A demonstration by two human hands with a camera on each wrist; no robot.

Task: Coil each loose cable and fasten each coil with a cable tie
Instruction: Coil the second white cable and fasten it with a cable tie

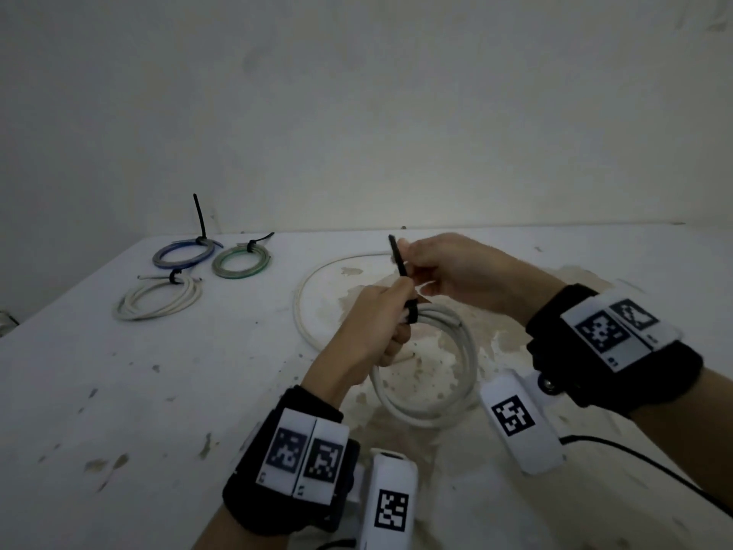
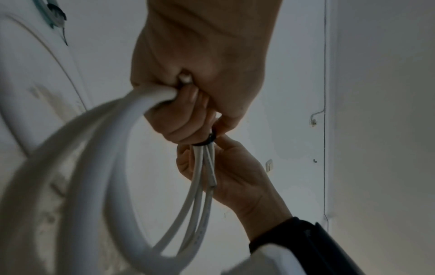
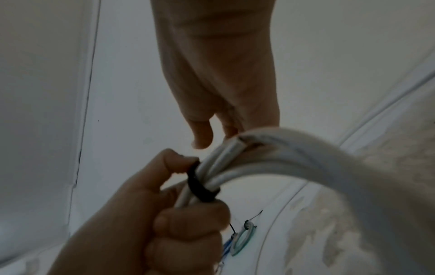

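Note:
My left hand (image 1: pixel 390 307) grips a white cable coil (image 1: pixel 436 410) at its top and holds it just above the table. A black cable tie (image 1: pixel 411 311) is looped round the coil's bundled strands beside my left fingers. Its tail stands up and my right hand (image 1: pixel 412 264) pinches it. In the left wrist view the tie's loop (image 2: pixel 207 139) sits below my curled left fingers (image 2: pixel 181 111), with the coil (image 2: pixel 94 167) hanging down. The right wrist view shows the tie (image 3: pixel 200 186) snug round the strands (image 3: pixel 235 163).
A loose white cable (image 1: pixel 301 295) lies in an arc on the worn white table (image 1: pixel 119 391) behind my hands. Three tied coils rest at the far left: blue (image 1: pixel 182 254), green (image 1: pixel 242 262) and white (image 1: pixel 158 299). A wall stands close behind the table.

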